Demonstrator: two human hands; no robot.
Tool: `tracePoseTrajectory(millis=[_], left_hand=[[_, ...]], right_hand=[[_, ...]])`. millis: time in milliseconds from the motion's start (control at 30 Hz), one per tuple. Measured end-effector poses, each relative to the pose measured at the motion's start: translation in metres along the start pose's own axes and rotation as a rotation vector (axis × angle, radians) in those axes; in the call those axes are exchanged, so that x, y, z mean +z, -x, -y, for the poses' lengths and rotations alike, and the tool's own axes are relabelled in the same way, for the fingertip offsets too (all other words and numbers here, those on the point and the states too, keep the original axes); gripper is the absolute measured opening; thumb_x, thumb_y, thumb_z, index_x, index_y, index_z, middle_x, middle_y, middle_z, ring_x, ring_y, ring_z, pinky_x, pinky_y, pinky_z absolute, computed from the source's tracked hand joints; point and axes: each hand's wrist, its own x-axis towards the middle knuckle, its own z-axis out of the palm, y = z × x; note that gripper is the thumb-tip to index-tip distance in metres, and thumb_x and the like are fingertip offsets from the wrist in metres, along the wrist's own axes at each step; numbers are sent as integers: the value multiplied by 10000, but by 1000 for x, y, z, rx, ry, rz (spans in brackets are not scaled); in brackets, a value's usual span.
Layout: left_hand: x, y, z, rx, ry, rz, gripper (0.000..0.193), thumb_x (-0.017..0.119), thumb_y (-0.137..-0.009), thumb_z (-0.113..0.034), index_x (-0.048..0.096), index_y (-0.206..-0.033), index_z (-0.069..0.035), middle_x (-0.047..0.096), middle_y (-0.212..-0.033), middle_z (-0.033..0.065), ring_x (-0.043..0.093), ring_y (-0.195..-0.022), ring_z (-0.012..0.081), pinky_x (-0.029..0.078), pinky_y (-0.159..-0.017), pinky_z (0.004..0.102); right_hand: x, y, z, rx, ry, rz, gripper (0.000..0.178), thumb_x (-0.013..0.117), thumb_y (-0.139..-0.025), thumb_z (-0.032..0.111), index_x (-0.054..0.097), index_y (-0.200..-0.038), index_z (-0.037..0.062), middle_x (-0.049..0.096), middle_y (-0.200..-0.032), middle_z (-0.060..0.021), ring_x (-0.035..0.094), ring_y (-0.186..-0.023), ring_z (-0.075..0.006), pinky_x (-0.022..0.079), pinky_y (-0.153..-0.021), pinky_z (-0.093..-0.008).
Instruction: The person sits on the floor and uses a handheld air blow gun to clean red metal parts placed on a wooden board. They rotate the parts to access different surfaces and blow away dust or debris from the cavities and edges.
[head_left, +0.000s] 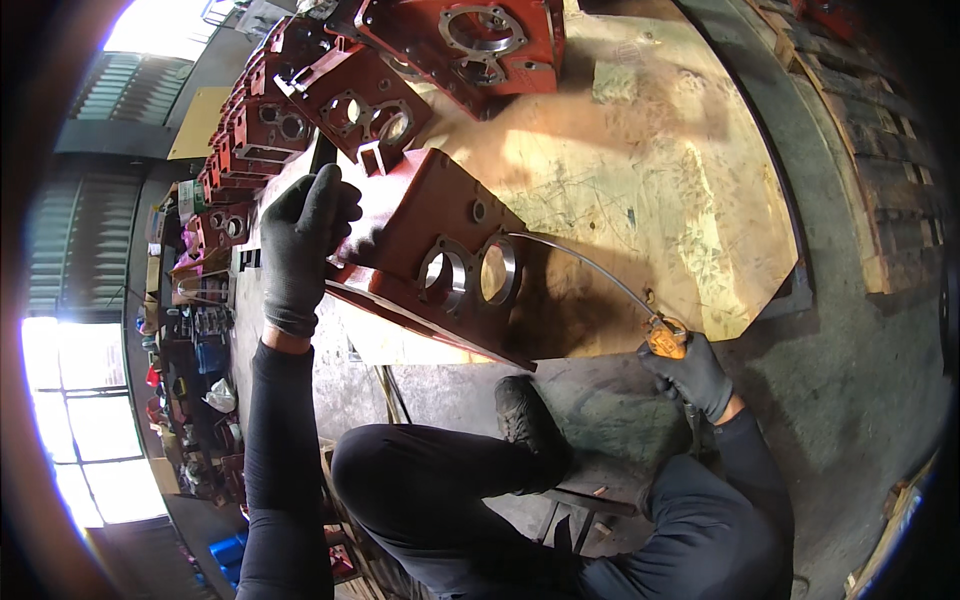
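A red cast metal housing (400, 215) with two round machined bores sits tilted near the table's front edge. My left hand (305, 235), in a dark grey glove, is closed beside its left side, thumb up. A dark narrow shape shows above the thumb; whether the hand grips it or the housing's edge is unclear. At the front right, my gloved right hand (692, 378) is wrapped round an orange air blow gun (667, 338). Its long, thin, curved metal nozzle (590, 262) arcs leftward, and the tip appears to end at the housing beside the right bore.
The housing rests on a worn wooden tabletop (640, 180). More red housings (460, 50) stand at its far side and in a row (250, 140) at left. Wooden pallets (860, 130) lie on the right. Shelves of assorted items (205, 350) line the left.
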Motion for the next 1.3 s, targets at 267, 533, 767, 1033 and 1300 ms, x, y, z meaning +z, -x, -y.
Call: tracePoseTrajectory(millis=[267,533,767,1033,1300], left_hand=[[1,-4,7,44,0,-3,380,631,-996,-380,726,-907,-23,707,-794,35,650,-677,75,481,-591,204],[-1,-6,11,41,-20,-37,372,630,-1007,-364,741,-947,-14,716,-769,38,596,-604,59,429,-534,227],[-3,-7,6,8,-52,25,352,604,-1012,-352,720,-927,-31,695,-783,32,615,-656,68,459,-575,208],[-3,-6,8,13,-55,-4,364,605,-1006,-370,721,-931,-34,693,-781,26,602,-643,63,441,-572,204],[-2,-6,10,31,-70,-6,391,599,-1005,-394,731,-931,-33,685,-768,19,588,-631,55,436,-569,205]], right_hand=[[12,-13,1,-124,-13,15,175,747,-898,150,659,-995,35,612,-712,18,531,-540,-48,432,-484,-222],[4,-19,2,-9,-11,41,229,753,-873,90,655,-1064,11,663,-840,-8,552,-539,-62,435,-458,-224],[-16,-3,-18,47,-15,-31,135,749,-876,113,663,-935,26,591,-633,-1,518,-482,-70,398,-441,-233],[-9,-8,-32,25,-45,19,152,748,-880,108,678,-979,15,606,-659,-9,534,-509,-74,418,-465,-240],[-6,-15,-30,1,-58,43,188,766,-875,91,680,-1015,0,656,-805,11,565,-610,-56,456,-538,-222]])
